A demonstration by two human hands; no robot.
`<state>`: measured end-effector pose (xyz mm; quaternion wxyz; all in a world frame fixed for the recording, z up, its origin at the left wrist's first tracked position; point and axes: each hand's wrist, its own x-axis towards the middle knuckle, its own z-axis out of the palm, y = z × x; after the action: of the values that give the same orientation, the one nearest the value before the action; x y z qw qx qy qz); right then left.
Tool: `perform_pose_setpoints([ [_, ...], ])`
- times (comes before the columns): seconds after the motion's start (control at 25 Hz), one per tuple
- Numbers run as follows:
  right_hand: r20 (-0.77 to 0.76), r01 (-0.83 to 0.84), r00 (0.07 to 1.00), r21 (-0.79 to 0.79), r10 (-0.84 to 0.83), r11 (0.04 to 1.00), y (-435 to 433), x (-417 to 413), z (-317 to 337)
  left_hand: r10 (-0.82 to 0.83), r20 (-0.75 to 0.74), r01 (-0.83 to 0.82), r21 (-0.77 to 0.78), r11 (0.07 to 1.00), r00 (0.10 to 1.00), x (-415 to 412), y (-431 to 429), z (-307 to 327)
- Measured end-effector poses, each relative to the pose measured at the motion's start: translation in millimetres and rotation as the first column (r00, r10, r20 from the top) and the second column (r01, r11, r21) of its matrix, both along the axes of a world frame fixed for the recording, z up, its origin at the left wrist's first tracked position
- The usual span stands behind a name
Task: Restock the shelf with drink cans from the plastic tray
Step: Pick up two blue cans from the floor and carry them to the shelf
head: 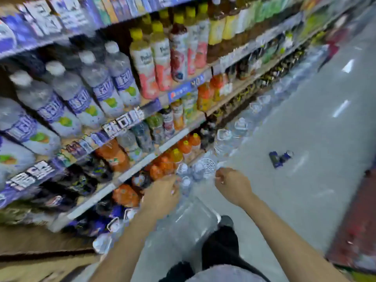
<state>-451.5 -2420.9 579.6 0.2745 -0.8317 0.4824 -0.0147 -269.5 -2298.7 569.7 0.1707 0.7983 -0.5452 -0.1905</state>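
Fingers of both hands curl loosely, grip unclear through blur: left hand [160, 192] and right hand [232, 185] over shrink-wrapped water bottles [189, 178] beside the shelf [142, 159].

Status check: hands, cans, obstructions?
Left hand and right hand low by the shrink-wrapped water bottles, fingers curled, grip unclear through blur. Blue cans loose on the floor. Tray not seen.

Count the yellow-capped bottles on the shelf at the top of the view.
6 at least. Front pair and, one behind at centre, two further right and, one at back. Blur may hide more.
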Motion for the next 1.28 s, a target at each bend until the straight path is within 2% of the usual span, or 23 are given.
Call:
perform_pose_setpoints([
  [0.12, -0.144, 0.233, 0.968, 0.199, -0.207, 0.952, 42, -84, -57, -0.021, -0.224, 0.084, 0.277, 0.957, 0.974, -56, 19, -66],
  [0.2, -0.209, 0.379, 0.921, 0.286, -0.328, 0.88, 65, -133, -78, -0.032, -0.357, 0.169, 0.36, 0.917, 0.933, -87, 21, -86],
  [0.36, -0.251, 0.61, 0.792, 0.364, -0.556, 0.704, 82, -212, -96, -0.177, -0.388, 0.326, 0.361, 0.874, 0.904, -129, -38, -91],
  [0.56, -0.253, 0.697, 0.703, 0.429, -0.664, 0.575, 43, -283, -124, -0.294, -0.352, 0.404, 0.295, 0.866, 0.889, -185, -163, -98],
  [0.68, -0.29, 0.675, 0.725, 0.478, -0.624, 0.562, -11, -325, -136, -0.268, -0.356, 0.395, 0.357, 0.846, 0.895, -224, -224, -111],
  [0.84, -0.328, 0.619, 0.784, 0.47, -0.527, 0.629, -115, -369, -141, -0.136, -0.398, 0.315, 0.43, 0.846, 0.907, -265, -274, -129],
  [0.96, -0.276, 0.609, 0.792, 0.434, -0.545, 0.664, -200, -384, -139, -0.051, -0.406, 0.266, 0.492, 0.829, 0.912, -279, -309, -139],
  [1.08, -0.21, 0.627, 0.77, 0.425, -0.602, 0.654, -286, -384, -144, -0.021, -0.408, 0.256, 0.53, 0.809, 0.913, -280, -364, -157],
  [1.2, -0.113, 0.607, 0.772, 0.423, -0.626, 0.673, -366, -374, -157, -0.042, -0.392, 0.256, 0.512, 0.82, 0.919, -283, -439, -176],
  [1.28, -0.108, 0.625, 0.749, 0.441, -0.654, 0.644, -415, -372, -171, -0.059, -0.39, 0.271, 0.516, 0.812, 0.919, -288, -500, -189],
])
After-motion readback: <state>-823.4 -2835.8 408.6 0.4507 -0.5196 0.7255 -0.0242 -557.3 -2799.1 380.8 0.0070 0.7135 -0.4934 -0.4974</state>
